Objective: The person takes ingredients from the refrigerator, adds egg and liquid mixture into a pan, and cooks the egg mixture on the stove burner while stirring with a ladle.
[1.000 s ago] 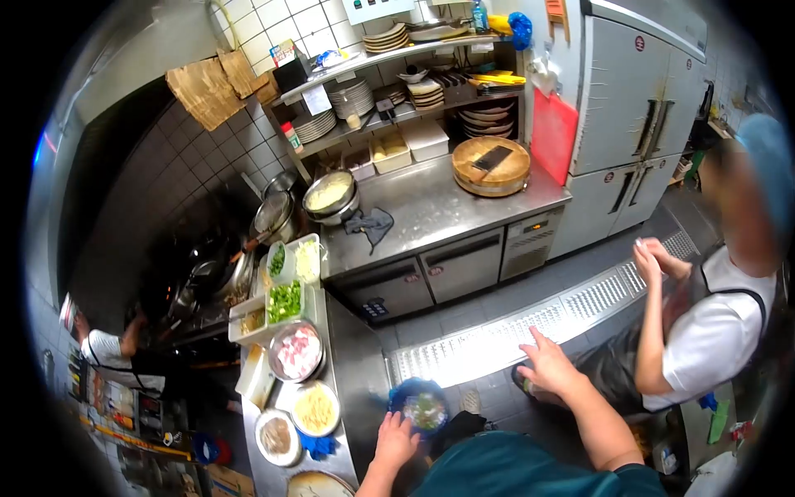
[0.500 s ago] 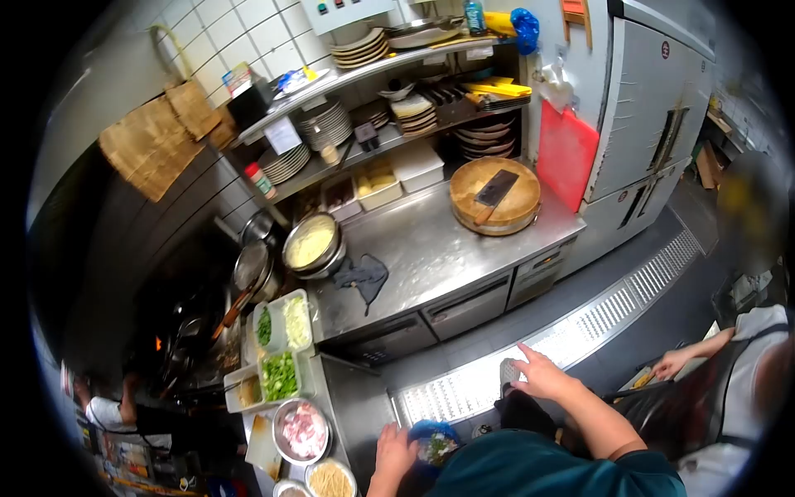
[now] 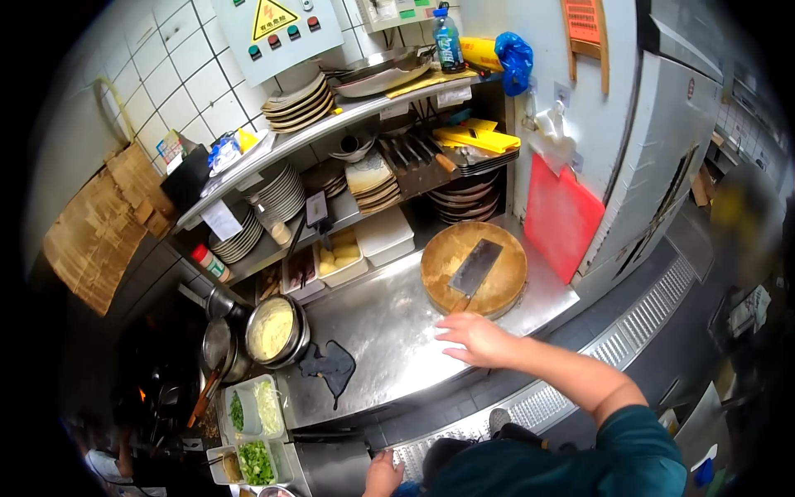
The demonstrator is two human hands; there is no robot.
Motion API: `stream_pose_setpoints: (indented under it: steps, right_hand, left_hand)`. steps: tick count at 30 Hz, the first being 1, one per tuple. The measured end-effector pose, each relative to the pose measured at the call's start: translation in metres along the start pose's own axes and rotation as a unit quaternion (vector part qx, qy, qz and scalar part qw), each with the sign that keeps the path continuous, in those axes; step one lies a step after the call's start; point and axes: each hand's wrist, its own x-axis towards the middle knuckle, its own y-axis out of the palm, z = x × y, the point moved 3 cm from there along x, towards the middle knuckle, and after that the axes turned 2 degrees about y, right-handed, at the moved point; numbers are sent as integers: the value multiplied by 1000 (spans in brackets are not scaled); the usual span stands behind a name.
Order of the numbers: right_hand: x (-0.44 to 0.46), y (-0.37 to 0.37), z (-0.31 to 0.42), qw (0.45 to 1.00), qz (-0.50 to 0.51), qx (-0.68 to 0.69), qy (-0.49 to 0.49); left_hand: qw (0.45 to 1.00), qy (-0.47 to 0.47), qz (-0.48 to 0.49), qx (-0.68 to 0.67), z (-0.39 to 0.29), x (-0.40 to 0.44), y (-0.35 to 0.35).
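Note:
My right hand (image 3: 479, 340) is over the front edge of the steel counter (image 3: 397, 340), fingers apart and nothing in it. Just beyond it a cleaver (image 3: 476, 269) lies on a round wooden chopping block (image 3: 439, 257), its handle pointing toward my fingers. My left hand (image 3: 384, 476) is low at the bottom edge, beside the side counter; its fingers are partly cut off by the frame. A dark cloth (image 3: 330, 369) lies on the counter, right of a metal bowl of pale shreds (image 3: 272, 330).
Shelves (image 3: 331, 124) with plates and knives stand behind the counter. A red board (image 3: 563, 215) leans at the right. Trays of chopped greens (image 3: 257, 462) sit at lower left. A person (image 3: 108, 465) stands far left. A floor grate (image 3: 538, 406) runs below.
The view has moved closer to the counter and block. My right hand has gone from over the floor grate to near the cleaver handle. The nearby person at the right has left the view.

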Motion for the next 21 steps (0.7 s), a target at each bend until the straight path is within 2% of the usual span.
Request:
stream_pose_setpoints:
  steps: [4, 7, 10, 12, 15, 16, 18, 19, 21]
  right_hand:
    - [109, -37, -8, 994, 5, -28, -109]
    - [189, -45, -13, 981, 6, -58, -188]
    - [278, -51, -4, 964, 0, -104, -244]
    - [349, -62, 8, 969, -13, -75, -234]
    - [467, -70, 24, 943, -238, -53, -225]
    - [504, -75, 34, 925, -308, -62, -212]
    - [580, -80, 49, 935, -330, -15, -125]
    - [613, -77, 56, 942, -324, 34, -86]
    - [676, -65, 68, 950, -294, 105, -21]
  left_hand:
    - [997, -18, 71, -38, -38, -1, -31]
    - [993, -66, 54, -86, -22, 10, -31]
    - [987, -68, -20, -145, -1, 20, -44]
    - [983, -78, -34, -162, 12, 38, -54]
    - [974, -99, -87, -184, 44, 56, -68]
    - [974, -111, -77, -181, 50, 58, -83]
    - [977, -123, -50, -168, 52, 66, -129]
    - [962, -180, 26, -205, 61, 72, -137]
    - [960, -169, -35, -221, 84, 79, -134]
